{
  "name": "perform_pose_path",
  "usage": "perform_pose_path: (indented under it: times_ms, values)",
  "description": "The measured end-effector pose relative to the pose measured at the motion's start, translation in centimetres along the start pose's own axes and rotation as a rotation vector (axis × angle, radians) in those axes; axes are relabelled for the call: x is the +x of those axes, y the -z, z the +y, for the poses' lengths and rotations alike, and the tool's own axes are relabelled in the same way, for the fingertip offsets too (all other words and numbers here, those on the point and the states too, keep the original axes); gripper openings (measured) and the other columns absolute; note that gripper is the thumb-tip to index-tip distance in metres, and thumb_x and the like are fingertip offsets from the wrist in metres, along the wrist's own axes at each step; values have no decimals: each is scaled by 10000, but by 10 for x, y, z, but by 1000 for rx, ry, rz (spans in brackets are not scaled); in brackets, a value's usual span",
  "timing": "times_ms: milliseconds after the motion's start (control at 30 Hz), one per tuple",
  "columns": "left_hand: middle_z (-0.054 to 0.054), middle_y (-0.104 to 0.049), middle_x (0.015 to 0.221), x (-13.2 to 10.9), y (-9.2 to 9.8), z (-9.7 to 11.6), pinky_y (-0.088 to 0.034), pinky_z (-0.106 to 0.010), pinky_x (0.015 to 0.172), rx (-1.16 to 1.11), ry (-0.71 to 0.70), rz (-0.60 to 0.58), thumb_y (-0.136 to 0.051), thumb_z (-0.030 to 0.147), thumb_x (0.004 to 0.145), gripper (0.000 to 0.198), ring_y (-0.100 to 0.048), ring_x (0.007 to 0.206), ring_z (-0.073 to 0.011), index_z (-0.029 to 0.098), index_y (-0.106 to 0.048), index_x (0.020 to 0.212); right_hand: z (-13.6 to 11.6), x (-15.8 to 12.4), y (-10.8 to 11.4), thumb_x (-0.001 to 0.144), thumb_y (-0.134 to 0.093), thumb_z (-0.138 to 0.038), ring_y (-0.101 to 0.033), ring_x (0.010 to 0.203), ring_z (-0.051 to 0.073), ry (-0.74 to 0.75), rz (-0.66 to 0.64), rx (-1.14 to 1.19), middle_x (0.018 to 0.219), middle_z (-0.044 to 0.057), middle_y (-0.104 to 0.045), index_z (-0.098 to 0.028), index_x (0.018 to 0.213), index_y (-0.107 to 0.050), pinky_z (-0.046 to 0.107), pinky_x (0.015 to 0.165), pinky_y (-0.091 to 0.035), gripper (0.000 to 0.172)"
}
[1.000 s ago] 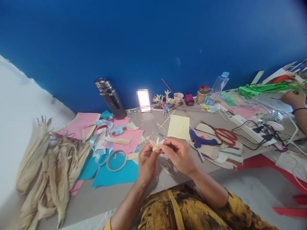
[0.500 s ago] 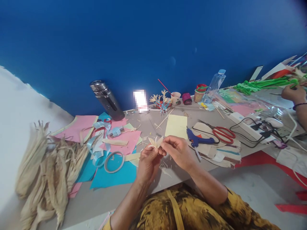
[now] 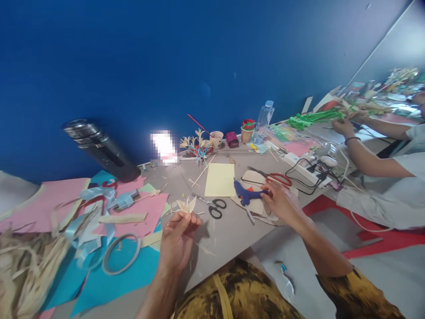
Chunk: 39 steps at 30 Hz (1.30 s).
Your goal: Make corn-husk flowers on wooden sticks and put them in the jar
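In my left hand (image 3: pixel 179 235) is a small pale husk flower (image 3: pixel 186 205), pinched at its base with the petals pointing up. My right hand (image 3: pixel 282 201) has its fingers at the handle end of a blue glue gun (image 3: pixel 247 194), closed round it. The gun still lies on a stack of beige pieces (image 3: pixel 257 206), nozzle pointing left. Black-handled scissors (image 3: pixel 215 208) lie on the table between my hands, and a pale yellow sheet (image 3: pixel 219 179) is just behind them.
A dark flask (image 3: pixel 106 153), blue ribbon (image 3: pixel 109 230), tape roll (image 3: pixel 121 253) and dried husks (image 3: pixel 29 270) lie left. Behind are husk flowers (image 3: pixel 199 144), a paper cup (image 3: pixel 216 139) and a bottle (image 3: pixel 264 122). Red-handled scissors (image 3: pixel 279 179), a power strip (image 3: pixel 307 170) and another person's arms (image 3: pixel 368 150) are right.
My right hand has left the flower and moved right to the glue gun. The flower stays in my left hand. The view has turned right, and the black-handled scissors now show.
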<state>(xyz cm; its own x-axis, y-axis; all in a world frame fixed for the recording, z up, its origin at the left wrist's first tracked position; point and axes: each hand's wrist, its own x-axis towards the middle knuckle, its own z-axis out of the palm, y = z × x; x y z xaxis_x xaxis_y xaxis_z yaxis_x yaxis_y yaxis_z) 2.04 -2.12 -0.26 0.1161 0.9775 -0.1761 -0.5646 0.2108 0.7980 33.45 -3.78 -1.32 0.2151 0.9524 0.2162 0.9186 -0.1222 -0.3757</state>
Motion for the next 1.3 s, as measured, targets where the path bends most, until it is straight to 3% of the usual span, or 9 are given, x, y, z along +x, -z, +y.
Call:
perform_pose_path:
  times_ms: [133, 267, 400, 667, 767, 867, 1000, 1100, 1300]
  values:
    - [17, -575, 638, 1, -3, -1, -497, -263, 661, 14, 42, 15, -839, 288, 698, 278, -558, 652, -122, 168, -596, 637, -7, -1, 1, 884, -587, -199, -562, 1088, 281, 123, -54, -182, 1166, 123, -653, -186, 1146, -667, 336, 796, -413, 274]
    - [16, -567, 652, 1, -6, -2, -486, -250, 632, -15, 75, 24, -832, 256, 705, 257, -551, 652, -119, 165, -598, 651, -27, 8, -3, 844, -572, -114, -504, 1074, 306, 338, -151, -301, 1105, 123, -652, -189, 1121, -653, 382, 854, -376, 299]
    - [7, -560, 665, -1, -6, -2, -464, -247, 597, -41, 72, 7, -800, 238, 744, 245, -539, 648, -123, 159, -588, 651, -31, 16, -11, 785, -574, -80, -499, 1040, 303, 370, -241, -289, 1068, 128, -628, -182, 1102, -648, 389, 856, -384, 342]
    - [0, -572, 667, 1, -9, -5, -437, -243, 574, -142, 111, -19, -793, 198, 754, 247, -554, 641, -124, 152, -573, 653, 5, 11, -26, 762, -511, -70, -507, 1202, 320, 471, -51, 78, 1325, 165, -546, -155, 1191, -578, 467, 1005, -415, 443]
    - [-1, -583, 666, 3, -13, -6, -433, -235, 573, -144, 108, -35, -809, 208, 740, 249, -561, 640, -120, 149, -581, 660, 9, 7, -20, 805, -518, -98, -573, 1158, 292, 507, -26, 322, 1288, 145, -593, -184, 1254, -540, 449, 984, -463, 458]
    - [7, -583, 656, 5, -18, -9, -419, -224, 566, -139, 108, -48, -830, 215, 716, 265, -557, 626, -109, 149, -578, 665, -7, 0, 2, 891, -554, -198, -632, 1065, 255, 556, -78, 536, 1215, 125, -639, -197, 1284, -532, 366, 902, -521, 393]
    - [19, -592, 643, 6, -23, -14, -415, -232, 573, -115, 96, -60, -851, 239, 693, 291, -567, 619, -115, 168, -569, 684, -39, -8, 27, 948, -535, -273, -657, 996, 233, 799, -181, 665, 1117, 113, -678, -205, 1241, -555, 327, 860, -529, 301]
    - [15, -615, 632, 8, -25, -16, -433, -245, 591, -74, 74, -59, -876, 261, 662, 331, -584, 621, -123, 174, -557, 673, -53, -9, 30, 969, -540, -374, -660, 938, 241, 921, -199, 634, 1054, 124, -695, -199, 1226, -565, 345, 831, -523, 312]
    - [3, -659, 619, 11, -26, -18, -452, -243, 572, -40, 47, -19, -924, 308, 574, 367, -591, 578, -118, 162, -614, 703, -55, -6, 24, 984, -518, -445, -636, 873, 239, 944, -228, 595, 985, 131, -691, -178, 1161, -596, 371, 807, -500, 330]
